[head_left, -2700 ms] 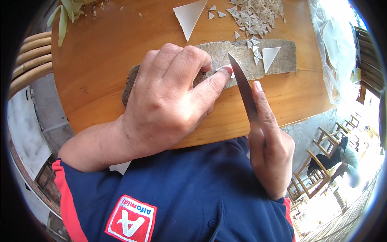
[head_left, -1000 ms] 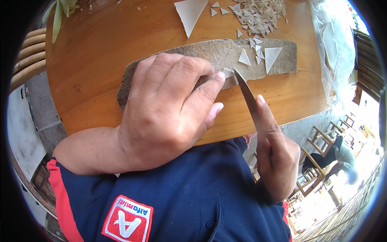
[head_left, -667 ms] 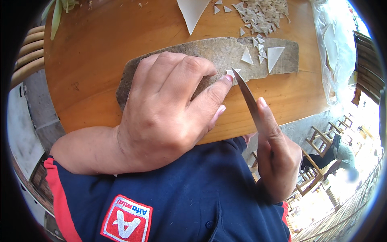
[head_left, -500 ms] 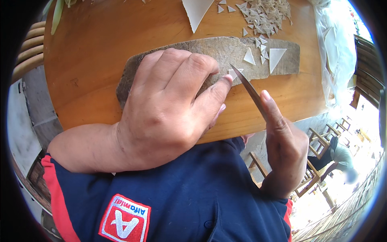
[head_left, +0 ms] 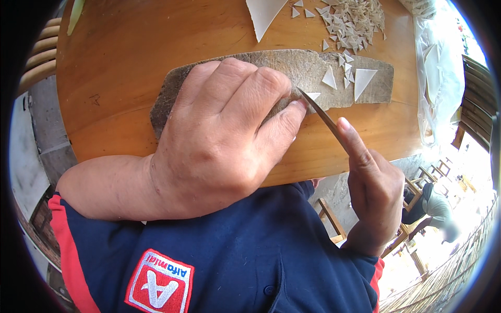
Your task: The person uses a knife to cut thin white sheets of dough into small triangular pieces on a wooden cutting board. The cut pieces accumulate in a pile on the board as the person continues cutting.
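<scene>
- Our left hand (head_left: 219, 125), half-curled, had its thumb on a white piece (head_left: 313, 96) on the wooden board (head_left: 300, 65).
- Our right hand (head_left: 377, 190) wrapped the knife (head_left: 327, 120) tightly, blade beside that piece.
- We had pale sheets (head_left: 432, 73) inside the clear bag (head_left: 427, 122).

Bright light from the right washes out the floor (head_left: 399, 274) and glares on the plastic bag (head_left: 441, 112), soft shadow darkens the board (head_left: 313, 75) under the left hand (head_left: 224, 128), and the table (head_left: 112, 96) bends toward black corners.
</scene>
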Motion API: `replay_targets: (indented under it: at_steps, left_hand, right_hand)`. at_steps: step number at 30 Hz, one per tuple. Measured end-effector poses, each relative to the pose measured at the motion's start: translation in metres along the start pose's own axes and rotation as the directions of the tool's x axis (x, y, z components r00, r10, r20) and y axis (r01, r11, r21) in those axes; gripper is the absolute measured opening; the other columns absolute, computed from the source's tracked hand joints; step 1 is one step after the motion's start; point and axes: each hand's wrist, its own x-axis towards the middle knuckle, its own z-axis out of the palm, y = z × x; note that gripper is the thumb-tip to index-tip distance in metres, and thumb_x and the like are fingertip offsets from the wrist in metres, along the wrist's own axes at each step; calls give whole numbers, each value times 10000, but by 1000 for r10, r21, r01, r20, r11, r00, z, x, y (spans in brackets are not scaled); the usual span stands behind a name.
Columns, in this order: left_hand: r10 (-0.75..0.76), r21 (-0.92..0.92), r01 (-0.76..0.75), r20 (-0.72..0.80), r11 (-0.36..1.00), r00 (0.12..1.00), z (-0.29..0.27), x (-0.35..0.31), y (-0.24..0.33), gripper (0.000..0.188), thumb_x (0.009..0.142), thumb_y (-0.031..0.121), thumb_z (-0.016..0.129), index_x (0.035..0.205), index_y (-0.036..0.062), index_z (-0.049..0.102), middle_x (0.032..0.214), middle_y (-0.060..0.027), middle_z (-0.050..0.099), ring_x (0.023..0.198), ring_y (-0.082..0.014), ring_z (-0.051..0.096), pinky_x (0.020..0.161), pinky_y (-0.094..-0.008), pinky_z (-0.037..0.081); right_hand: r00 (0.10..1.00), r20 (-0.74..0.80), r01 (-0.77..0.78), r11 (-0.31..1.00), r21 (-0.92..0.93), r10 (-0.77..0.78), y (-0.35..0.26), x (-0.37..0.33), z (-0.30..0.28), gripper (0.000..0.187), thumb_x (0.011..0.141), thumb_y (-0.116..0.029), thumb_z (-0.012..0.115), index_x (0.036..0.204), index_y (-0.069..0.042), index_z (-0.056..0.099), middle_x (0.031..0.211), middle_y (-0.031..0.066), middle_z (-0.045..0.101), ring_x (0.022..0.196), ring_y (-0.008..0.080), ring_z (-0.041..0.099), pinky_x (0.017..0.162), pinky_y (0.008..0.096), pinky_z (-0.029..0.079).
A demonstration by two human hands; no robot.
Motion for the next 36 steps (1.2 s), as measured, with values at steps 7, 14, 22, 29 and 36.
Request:
replay_targets:
  at_steps: [7, 14, 22, 29, 36]
  left_hand:
    - [13, 20, -13, -8, 1000, 1000, 1, 0, 0, 465, 640, 59, 793, 1103, 30, 761, 1035, -111, 627, 889, -285, 593, 727, -404, 472]
    - [43, 54, -41, -30, 998, 999, 2, -2, -1, 455, 658, 51, 786, 1112, 34, 761, 1033, -112, 628, 894, -287, 598, 737, -406, 478]
    - [22, 58, -20, -33, 998, 999, 4, -2, 1, 486, 668, 65, 790, 1148, 7, 744, 1034, -111, 626, 891, -279, 591, 748, -407, 477]
    - [-27, 30, 26, 27, 999, 999, -2, 3, 2, 548, 669, 73, 799, 1207, 5, 722, 1033, -114, 620, 883, -272, 575, 736, -397, 465]
    - [-30, 14, 30, 29, 999, 999, -2, 3, -1, 568, 667, 55, 810, 1224, 6, 713, 1031, -114, 604, 864, -263, 560, 729, -390, 464]
  right_hand:
    - [1000, -27, 5, 990, -140, -8, -8, -3, 5, 796, 714, 88, 671, 1447, -217, 616, 605, 38, 420, 486, 177, 491, 487, 374, 459]
    - [997, 41, -56, 993, -100, 60, -15, -3, -3, 649, 824, 137, 593, 1423, -110, 629, 698, 112, 561, 567, 232, 598, 587, 374, 518]
    - [995, -62, -79, 996, 44, 81, 2, -20, 5, 701, 777, 99, 666, 1426, -165, 630, 705, 111, 549, 555, 196, 573, 563, 369, 481]
    - [993, -72, -88, 992, 95, 95, 0, -17, 8, 712, 766, 81, 696, 1430, -167, 625, 700, 103, 557, 554, 192, 577, 556, 357, 477]
    - [996, 36, -87, 992, 92, 84, -5, -12, -1, 634, 832, 124, 595, 1427, -95, 619, 765, 152, 639, 583, 200, 604, 608, 324, 497]
